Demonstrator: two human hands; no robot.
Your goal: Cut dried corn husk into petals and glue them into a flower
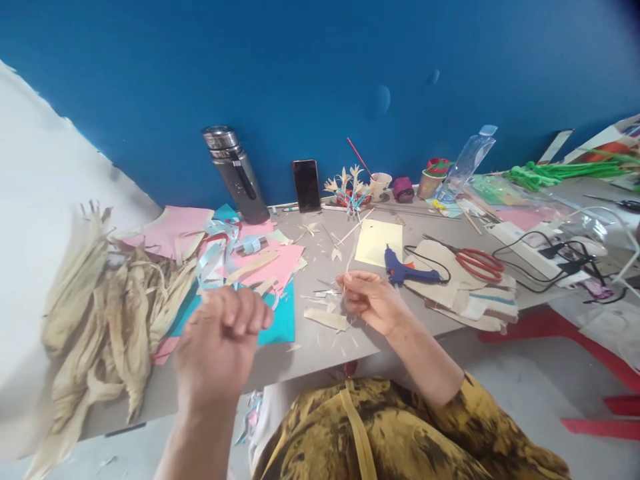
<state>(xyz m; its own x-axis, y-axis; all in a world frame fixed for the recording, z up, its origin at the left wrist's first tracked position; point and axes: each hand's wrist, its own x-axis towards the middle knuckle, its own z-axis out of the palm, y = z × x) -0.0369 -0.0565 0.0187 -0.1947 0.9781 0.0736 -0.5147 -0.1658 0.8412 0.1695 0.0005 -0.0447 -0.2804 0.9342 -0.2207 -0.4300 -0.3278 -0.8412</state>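
Observation:
My left hand [220,340] is raised at the table's near edge with its fingers curled in; anything inside them is hidden. To its right, my right hand [367,297] pinches a thin pale strip [351,259] between thumb and fingertips, and the strip points up and away. Beside that hand lies a flat piece of corn husk [325,318] among small scraps. Farther back, husk flowers [349,181] with light-blue stems stand upright near the wall. A blue hot glue gun [410,272] rests just right of my right hand, near a yellow paper sheet [379,243].
Dried corn husks [110,320] are heaped at the left. A thermos [237,177] and a phone [305,185] stand by the wall. Red-handled scissors [480,265] lie on cardboard pieces [450,290]. A power strip [537,253] with cables and a plastic bottle [467,163] are at the right.

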